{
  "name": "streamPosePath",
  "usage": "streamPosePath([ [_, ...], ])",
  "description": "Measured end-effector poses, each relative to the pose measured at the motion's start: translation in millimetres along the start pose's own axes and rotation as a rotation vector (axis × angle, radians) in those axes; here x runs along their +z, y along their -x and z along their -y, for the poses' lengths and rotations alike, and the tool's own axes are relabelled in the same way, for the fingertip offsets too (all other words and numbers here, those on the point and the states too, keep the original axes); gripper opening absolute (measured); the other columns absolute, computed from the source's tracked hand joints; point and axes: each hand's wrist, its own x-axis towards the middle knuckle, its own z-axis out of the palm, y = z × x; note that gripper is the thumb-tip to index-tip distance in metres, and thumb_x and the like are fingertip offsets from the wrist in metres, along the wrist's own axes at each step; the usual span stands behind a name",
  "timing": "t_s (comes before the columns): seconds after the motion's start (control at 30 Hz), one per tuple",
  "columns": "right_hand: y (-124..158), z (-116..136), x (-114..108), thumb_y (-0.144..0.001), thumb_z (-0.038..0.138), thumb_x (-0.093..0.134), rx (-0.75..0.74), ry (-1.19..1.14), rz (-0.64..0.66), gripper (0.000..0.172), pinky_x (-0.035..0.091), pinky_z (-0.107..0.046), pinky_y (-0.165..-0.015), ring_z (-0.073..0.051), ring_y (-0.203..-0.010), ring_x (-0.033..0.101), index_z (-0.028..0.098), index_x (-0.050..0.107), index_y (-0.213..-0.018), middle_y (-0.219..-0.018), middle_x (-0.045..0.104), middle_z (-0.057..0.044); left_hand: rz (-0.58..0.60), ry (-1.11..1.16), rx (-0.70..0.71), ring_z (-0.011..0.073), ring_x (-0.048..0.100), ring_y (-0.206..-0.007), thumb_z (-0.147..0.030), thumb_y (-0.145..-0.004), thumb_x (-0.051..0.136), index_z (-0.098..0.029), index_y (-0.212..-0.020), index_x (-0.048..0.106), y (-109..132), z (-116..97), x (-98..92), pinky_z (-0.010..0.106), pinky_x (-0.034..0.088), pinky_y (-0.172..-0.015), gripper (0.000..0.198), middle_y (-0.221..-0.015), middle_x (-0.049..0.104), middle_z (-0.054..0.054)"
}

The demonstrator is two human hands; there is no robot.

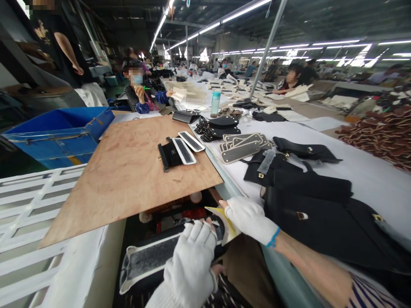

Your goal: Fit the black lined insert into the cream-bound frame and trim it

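Both my hands wear white knit gloves with bare fingertips. My left hand [192,252] lies over a long black piece with a pale-edged panel [144,256], its fingers curled over the top and its thumb at the side. This piece rests low, above my lap, and part of it is under the glove. My right hand [248,216] pinches a thin yellow sheet [221,216] between thumb and fingers. The sheet bends against the right end of the black piece, its pale underside showing.
A plywood board [135,162] carries a black part [169,155] and two pale-rimmed strips [184,150]. Black bags [314,214], grey riveted strips [240,150] and a bottle [215,104] occupy the right table. At left stand a blue bin [61,141] and white slats [28,214]. Co-workers sit beyond.
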Motion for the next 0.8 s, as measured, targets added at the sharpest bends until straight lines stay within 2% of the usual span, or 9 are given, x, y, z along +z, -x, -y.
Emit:
streamPosePath([
  [0.13, -1.0, 2.1, 9.0, -0.104, 0.045, 0.03, 0.007, 0.006, -0.019, 0.058, 0.032, -0.033, -0.051, -0.022, -0.063, 0.067, 0.019, 0.069, -0.07, -0.065, 0.069, -0.01, -0.036, 0.047, 0.118, 0.0349, 0.039, -0.143, -0.045, -0.083, 0.065, -0.013, -0.146, 0.046, -10.8, 12.1, 0.4, 0.055, 0.025, -0.124, 0.073, -0.156, 0.043, 0.013],
  [0.33, -1.0, 7.5, 3.6, -0.105, 0.042, 0.026, -0.058, 0.023, -0.016, 0.058, 0.029, -0.034, -0.051, -0.023, -0.061, 0.065, 0.019, 0.066, -0.07, -0.064, 0.067, -0.01, -0.097, 0.113, 0.122, 0.0334, 0.042, -0.141, -0.043, -0.082, 0.066, -0.017, -0.147, 0.047, -14.2, 18.2, 17.8, 0.053, 0.027, -0.123, 0.073, -0.155, 0.046, 0.01],
  [0.47, -1.4, 9.5, -6.7, -0.106, 0.036, 0.025, -0.143, 0.043, 0.005, 0.057, 0.026, -0.034, -0.052, -0.022, -0.063, 0.064, 0.018, 0.068, -0.074, -0.065, 0.067, -0.01, -0.077, 0.133, 0.137, 0.0328, 0.044, -0.139, -0.044, -0.081, 0.068, -0.019, -0.147, 0.046, -14.5, 19.3, 19.1, 0.052, 0.026, -0.124, 0.074, -0.153, 0.049, 0.009],
  [0.63, -6.5, 14.9, -11.4, -0.105, 0.037, 0.028, -0.16, 0.042, 0.026, 0.055, 0.029, -0.033, -0.052, -0.023, -0.061, 0.064, 0.018, 0.069, -0.073, -0.064, 0.067, -0.011, -0.059, 0.097, 0.138, 0.034, 0.043, -0.141, -0.048, -0.086, 0.063, -0.019, -0.147, 0.045, -13.8, 19.4, 19.2, 0.056, 0.027, -0.123, 0.071, -0.156, 0.044, 0.009],
  [0.7, -8.1, 16.8, -12.4, -0.105, 0.04, 0.029, -0.114, -0.026, 0.075, 0.055, 0.033, -0.033, -0.055, -0.023, -0.067, 0.066, 0.019, 0.07, -0.076, -0.068, 0.07, -0.011, -0.084, 0.059, 0.143, 0.0338, 0.042, -0.142, -0.047, -0.087, 0.063, -0.018, -0.147, 0.045, -12.7, 17.9, 19.6, 0.056, 0.028, -0.122, 0.069, -0.157, 0.042, 0.01],
  [0.8, -6.6, 12.6, -17.5, -0.104, 0.045, 0.033, 0.03, -0.145, 0.166, 0.053, 0.04, -0.031, -0.061, -0.023, -0.075, 0.069, 0.019, 0.072, -0.08, -0.078, 0.074, -0.012, -0.073, 0.038, 0.145, 0.0338, 0.039, -0.144, -0.048, -0.091, 0.058, -0.016, -0.149, 0.042, -10.7, 16.0, 20.8, 0.057, 0.03, -0.121, 0.067, -0.157, 0.04, 0.011],
])
